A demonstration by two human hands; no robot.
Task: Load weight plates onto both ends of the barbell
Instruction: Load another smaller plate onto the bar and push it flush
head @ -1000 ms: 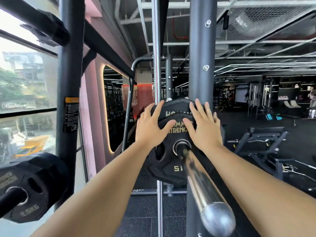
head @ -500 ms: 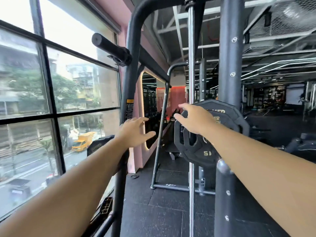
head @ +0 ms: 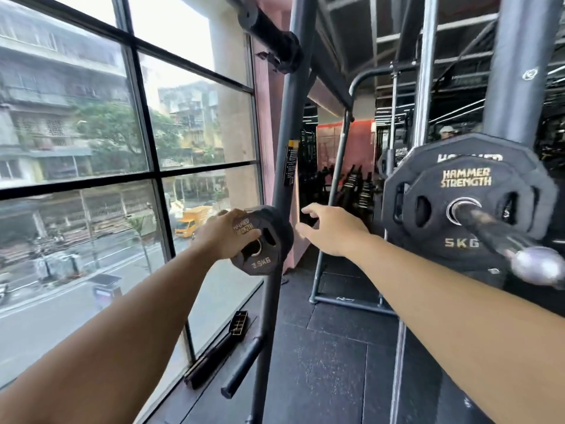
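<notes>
A small black 2.5 kg plate point(head: 265, 249) hangs on a storage peg of the dark rack upright point(head: 282, 179) by the window. My left hand point(head: 224, 235) grips its left rim, with the thumb near the centre hole. My right hand point(head: 331, 229) hovers just right of that plate with spread fingers and touches nothing. At the right, the barbell sleeve point(head: 501, 232) points toward me, its rounded end point(head: 538, 266) close. A 5 kg Hammer Strength plate point(head: 443, 215) sits on it in front of a larger plate point(head: 397, 182).
A large window point(head: 122, 166) fills the left side. A bare storage peg point(head: 241, 367) juts from the rack upright near the floor. A thick grey column point(head: 519, 71) and a chrome guide rod point(head: 426, 75) rise behind the barbell. Black rubber flooring point(head: 336, 362) lies below.
My view swung left from the barbell end to the rack. Both hands left the 5 kg plate; my left hand now grips the 2.5 kg plate and my right reaches beside it.
</notes>
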